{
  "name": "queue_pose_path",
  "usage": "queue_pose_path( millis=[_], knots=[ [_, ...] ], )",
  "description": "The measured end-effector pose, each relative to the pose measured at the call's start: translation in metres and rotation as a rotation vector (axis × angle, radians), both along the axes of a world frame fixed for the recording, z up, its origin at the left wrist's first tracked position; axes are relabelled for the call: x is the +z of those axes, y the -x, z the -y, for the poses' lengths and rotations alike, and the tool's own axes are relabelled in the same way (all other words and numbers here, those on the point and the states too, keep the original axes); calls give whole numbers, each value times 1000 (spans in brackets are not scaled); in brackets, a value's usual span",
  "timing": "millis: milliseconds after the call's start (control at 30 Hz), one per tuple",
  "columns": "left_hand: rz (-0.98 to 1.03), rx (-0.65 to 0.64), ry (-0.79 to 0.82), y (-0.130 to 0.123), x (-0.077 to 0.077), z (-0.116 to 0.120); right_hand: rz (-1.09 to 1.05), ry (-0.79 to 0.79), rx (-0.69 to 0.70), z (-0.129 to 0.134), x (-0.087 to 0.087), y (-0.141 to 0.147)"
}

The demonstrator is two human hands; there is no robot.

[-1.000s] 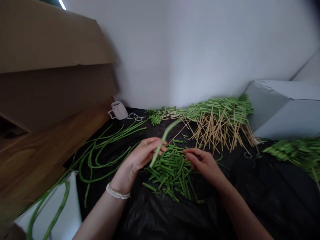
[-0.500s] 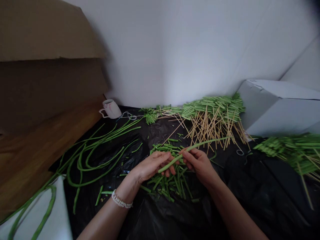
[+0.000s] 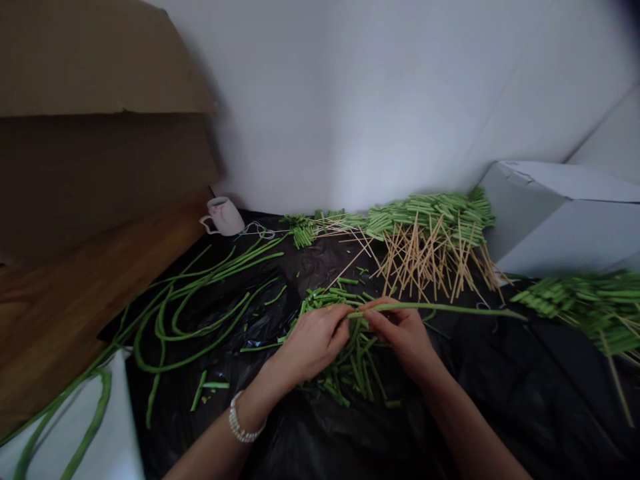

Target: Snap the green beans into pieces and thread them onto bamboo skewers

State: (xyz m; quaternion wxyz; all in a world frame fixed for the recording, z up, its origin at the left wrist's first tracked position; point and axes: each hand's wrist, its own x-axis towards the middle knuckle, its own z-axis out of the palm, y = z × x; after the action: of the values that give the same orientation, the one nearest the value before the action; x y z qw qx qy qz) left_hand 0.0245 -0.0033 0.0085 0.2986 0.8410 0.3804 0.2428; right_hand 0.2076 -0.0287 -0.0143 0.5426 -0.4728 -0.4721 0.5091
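Yardlong bean (image 3: 440,307) pinched at near end between left hand (image 3: 310,343) and right hand (image 3: 400,333), both grips closed on it, just above cut-bean heap (image 3: 356,363); now drawn straight rightward, no longer arched. Slender, smooth, glossy. Bamboo skewers (image 3: 425,257) behind heap; uncut beans (image 3: 240,262) in loose curves left of heap, on crinkled black plastic sheet (image 3: 500,387).

A black plastic sheet (image 3: 350,440) lies crinkled and glossy, with soft highlights along its folds. Left of the sheet, a wooden board (image 3: 100,293) shows a smooth satin finish, and matt brown cardboard (image 3: 100,133) rises above it. On the sheet, long green beans (image 3: 165,353) look smooth and faintly waxy, and pale wooden skewers (image 3: 425,257) look dry and matt. At its far corner sits a glazed white ceramic mug (image 3: 223,217).
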Motion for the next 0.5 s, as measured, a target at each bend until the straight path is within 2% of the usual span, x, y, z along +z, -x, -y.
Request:
queue_pose_path(
  millis=[100, 200, 333, 500],
  knots=[
    [-82, 46, -93, 0, -5, -1, 77, -28, 9, 2, 1, 0],
    [-45, 140, -123, -1, -9, -3, 138, -51, 34, 4, 4, 1],
    [82, 236, -95, -1, -11, -6, 202, -155, 88, 6, 3, 6],
    [145, 252, -12, 0, -12, -7, 377, -329, 66, 11, -3, 12]
  ],
)
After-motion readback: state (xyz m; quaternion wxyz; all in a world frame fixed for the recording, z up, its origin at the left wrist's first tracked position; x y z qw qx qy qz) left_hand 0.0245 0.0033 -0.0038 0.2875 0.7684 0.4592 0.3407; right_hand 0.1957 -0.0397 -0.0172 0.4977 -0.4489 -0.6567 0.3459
